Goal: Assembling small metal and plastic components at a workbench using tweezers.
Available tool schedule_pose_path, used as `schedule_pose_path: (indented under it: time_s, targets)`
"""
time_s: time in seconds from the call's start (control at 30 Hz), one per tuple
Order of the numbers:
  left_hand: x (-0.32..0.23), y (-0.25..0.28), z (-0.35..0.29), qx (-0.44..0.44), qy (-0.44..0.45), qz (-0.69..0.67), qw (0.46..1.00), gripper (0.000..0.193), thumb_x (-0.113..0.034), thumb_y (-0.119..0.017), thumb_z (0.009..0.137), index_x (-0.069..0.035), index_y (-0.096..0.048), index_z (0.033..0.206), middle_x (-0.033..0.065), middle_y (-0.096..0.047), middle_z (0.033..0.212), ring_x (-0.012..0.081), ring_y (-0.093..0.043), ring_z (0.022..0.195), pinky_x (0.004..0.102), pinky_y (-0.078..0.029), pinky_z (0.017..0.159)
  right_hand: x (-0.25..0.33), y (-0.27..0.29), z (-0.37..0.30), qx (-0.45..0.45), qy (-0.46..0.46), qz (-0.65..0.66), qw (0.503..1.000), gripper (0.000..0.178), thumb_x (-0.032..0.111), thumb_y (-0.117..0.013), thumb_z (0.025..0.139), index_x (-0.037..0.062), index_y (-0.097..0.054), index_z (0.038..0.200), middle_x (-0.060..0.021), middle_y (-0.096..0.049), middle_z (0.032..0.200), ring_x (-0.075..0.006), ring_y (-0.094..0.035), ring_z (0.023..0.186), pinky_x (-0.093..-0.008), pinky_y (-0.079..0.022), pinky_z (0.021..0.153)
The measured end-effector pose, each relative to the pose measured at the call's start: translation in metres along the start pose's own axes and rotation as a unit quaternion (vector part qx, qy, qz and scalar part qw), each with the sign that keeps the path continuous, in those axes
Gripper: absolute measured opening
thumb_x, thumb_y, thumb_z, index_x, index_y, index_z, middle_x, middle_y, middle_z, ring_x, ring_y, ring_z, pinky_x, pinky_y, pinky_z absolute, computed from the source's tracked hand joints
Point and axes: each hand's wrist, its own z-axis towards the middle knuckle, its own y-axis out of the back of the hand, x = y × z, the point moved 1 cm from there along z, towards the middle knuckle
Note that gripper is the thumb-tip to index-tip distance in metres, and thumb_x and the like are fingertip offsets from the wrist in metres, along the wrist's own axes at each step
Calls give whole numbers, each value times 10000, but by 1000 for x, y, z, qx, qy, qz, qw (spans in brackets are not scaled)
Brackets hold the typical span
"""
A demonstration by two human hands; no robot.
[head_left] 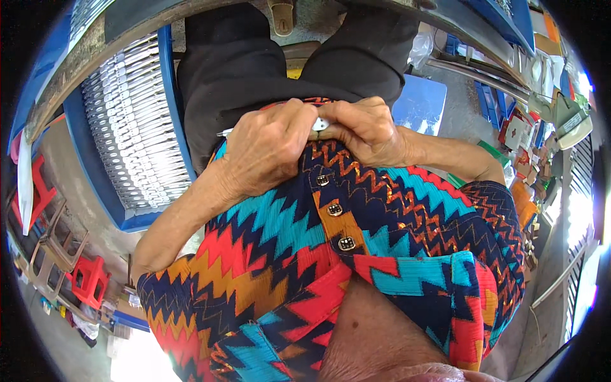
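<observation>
Zigzag-patterned shirt (273,254) lies nearest; beyond, both hands (272,141) pinch a pale piece (323,123) with small dark dots.

From between your left hand (270,149) and right hand (369,130), your patterned shirt (273,219) blocks you closely at 6 o'clock. Your black trousers (235,70) bar 11 and 1, leaving a narrow gap between the legs near 12. At 9 the blue tray (172,89) walls you off, with the table edge (76,63) crossing beyond it toward 10. Your freest way runs between 2 and 3, over the blue board (419,102), until jumbled boxes (519,134) farther out.
</observation>
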Motion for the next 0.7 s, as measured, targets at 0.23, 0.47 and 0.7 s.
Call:
schedule_pose_path:
  time_s: [0.23,0.47,0.7]
  targets:
    - [-5,-1,-1,-43,4,29,999,139,-41,-553,692,-33,-452,786,94,-471,675,245,-568,616,339,-458,514,2,4,1,1,-33,5,999,211,11,-644,752,-35,-583,949,-173,-624,761,-331,-630,670,-340,-496,540]
    - [-2,-2,4,-58,-17,51,997,110,-67,-547,717,-37,-450,760,79,-450,647,216,-556,586,324,-452,499,1,7,0,-1,-55,11,998,172,33,-634,776,-24,-588,932,-160,-634,781,-322,-637,687,-337,-507,572]
    - [-2,-1,9,-36,-43,62,997,104,-73,-547,727,-44,-450,750,75,-446,638,206,-556,579,316,-455,485,-1,8,-4,-13,-49,1,999,163,47,-640,771,-20,-592,912,-165,-627,760,-324,-632,682,-338,-498,562]
